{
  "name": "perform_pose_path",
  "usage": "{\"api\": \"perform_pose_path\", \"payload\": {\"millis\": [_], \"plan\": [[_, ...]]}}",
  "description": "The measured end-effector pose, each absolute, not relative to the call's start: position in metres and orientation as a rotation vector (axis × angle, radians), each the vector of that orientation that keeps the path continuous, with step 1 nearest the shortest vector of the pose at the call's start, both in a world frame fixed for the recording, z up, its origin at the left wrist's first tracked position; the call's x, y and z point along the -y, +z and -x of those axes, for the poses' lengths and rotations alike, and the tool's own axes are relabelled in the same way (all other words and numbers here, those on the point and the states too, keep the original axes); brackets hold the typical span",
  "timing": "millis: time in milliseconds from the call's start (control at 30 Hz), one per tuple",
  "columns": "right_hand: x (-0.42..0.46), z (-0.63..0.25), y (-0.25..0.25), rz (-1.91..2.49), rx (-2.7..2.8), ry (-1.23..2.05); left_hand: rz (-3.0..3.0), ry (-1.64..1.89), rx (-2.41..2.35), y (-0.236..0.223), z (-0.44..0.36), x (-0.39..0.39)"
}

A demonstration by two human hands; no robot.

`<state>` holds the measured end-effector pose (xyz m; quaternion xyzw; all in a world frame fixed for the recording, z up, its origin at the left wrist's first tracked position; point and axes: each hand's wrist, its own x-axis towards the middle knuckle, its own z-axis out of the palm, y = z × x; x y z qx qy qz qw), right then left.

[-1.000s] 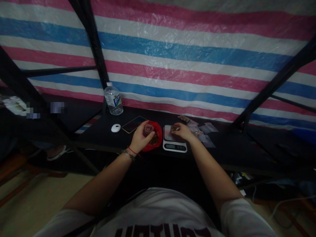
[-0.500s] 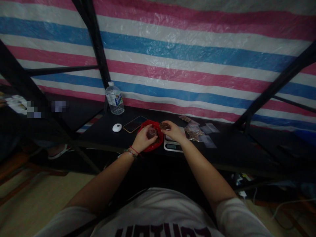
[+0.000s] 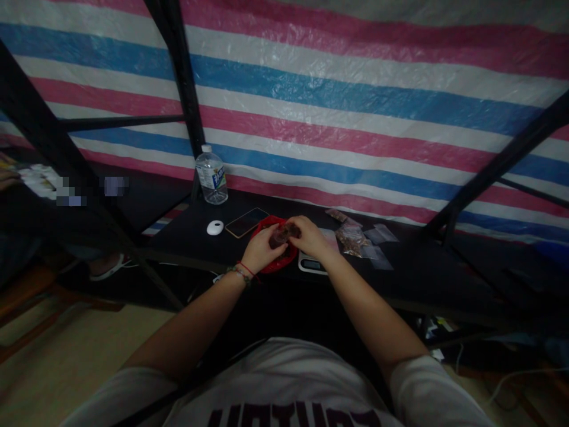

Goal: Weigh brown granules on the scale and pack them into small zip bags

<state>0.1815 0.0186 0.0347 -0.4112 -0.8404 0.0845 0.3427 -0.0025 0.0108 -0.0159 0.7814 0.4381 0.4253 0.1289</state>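
My left hand [image 3: 260, 251] is closed around a small see-through plastic holder [image 3: 277, 238], over a red plastic bag [image 3: 280, 265]. Whether the holder is a cup or a little bag I cannot tell. Between the fingers of my right hand [image 3: 310, 240] is a clump of brown dried bits [image 3: 291, 230], perhaps in clear plastic, tipped against the holder's mouth. Under my right wrist lies a white digital scale [image 3: 307, 265], partly covered. Just right of it are small clear bags of brown bits [image 3: 353, 240].
Flat, seemingly unfilled zip bags [image 3: 380, 233] lie farther right on the black table [image 3: 427, 255]. Left of the red bag are a phone [image 3: 247, 222], a white rounded device [image 3: 215, 227] and a clear bottle [image 3: 212, 178]. Black metal posts [image 3: 189, 107] stand before a striped sheet [image 3: 329, 107].
My right hand has moved left, bringing the brown bits from beside the holder to its mouth. The view has shifted slightly.
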Motion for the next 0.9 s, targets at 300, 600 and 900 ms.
{"api": "perform_pose_path", "payload": {"millis": [300,600,900], "plan": [[-0.012,-0.172,0.047,1.054,2.421,0.044,-2.253,1.267,-1.259,-0.014,0.002,-0.010],[-0.004,-0.166,0.058,1.067,2.479,-0.103,-2.191,1.283,-1.238,-0.005,0.000,-0.004],[-0.018,-0.200,0.045,1.095,2.039,0.169,-2.083,1.368,-1.305,-0.010,0.002,-0.007]]}}
